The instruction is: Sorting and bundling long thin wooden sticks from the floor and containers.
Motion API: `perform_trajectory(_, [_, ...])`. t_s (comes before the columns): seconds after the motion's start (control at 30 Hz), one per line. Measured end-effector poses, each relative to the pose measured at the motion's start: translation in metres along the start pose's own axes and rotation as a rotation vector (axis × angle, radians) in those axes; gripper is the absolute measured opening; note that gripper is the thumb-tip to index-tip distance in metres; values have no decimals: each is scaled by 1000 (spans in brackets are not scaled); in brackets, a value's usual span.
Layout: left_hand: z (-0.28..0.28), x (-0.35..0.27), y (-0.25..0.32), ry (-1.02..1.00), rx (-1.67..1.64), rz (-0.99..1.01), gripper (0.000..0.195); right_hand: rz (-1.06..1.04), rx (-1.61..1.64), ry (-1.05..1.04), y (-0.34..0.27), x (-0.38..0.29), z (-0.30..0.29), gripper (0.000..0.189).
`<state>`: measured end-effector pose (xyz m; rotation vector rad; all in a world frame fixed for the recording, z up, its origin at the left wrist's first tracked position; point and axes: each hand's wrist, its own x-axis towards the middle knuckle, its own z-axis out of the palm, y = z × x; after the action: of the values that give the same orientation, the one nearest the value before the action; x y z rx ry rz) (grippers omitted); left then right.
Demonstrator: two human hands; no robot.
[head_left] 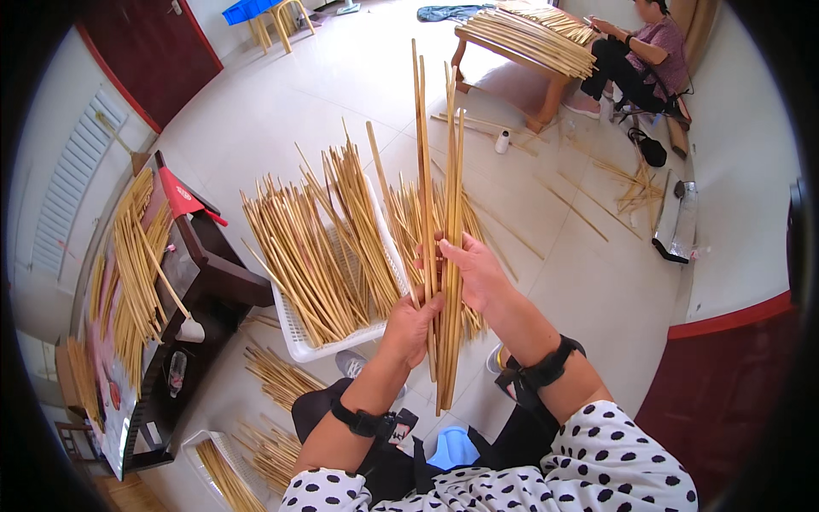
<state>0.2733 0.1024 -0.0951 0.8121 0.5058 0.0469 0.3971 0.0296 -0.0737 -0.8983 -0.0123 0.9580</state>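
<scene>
My left hand grips a couple of long, thin plant stalks, thumb across the front. Close beside it and a little higher, my right hand holds a small bunch of similar yellow-brown stalks. Both groups stand nearly upright and run almost parallel, their lower ends reaching down between my knees. Just left of my hands is a white plastic basket filled with upright stalks. Behind my hands, more stalks lean outside the basket's right side; their lower part is partly hidden.
At left, a dark table bears stalk piles. Several bundles and a smaller basket lie lower left. Loose stalks and a thread spool are on the floor. A person sits by a stalk-covered wooden table.
</scene>
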Motion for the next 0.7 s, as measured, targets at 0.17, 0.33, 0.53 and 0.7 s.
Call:
perform_trajectory(0.17, [4,-1,0,80,-7,-29,20,-2,-2,8,1,0,-1,16])
perform_trajectory(0.33, [0,3,-2,72,-19,-71,20,-20,13,47,-5,0,1,15])
perform_trajectory(0.53, [0,5,-3,50,-23,-31,21,-55,61,40,-6,2,-10,14])
perform_trajectory(0.7, [2,6,-1,47,-21,-30,22,-51,53,88,-9,3,-15,18])
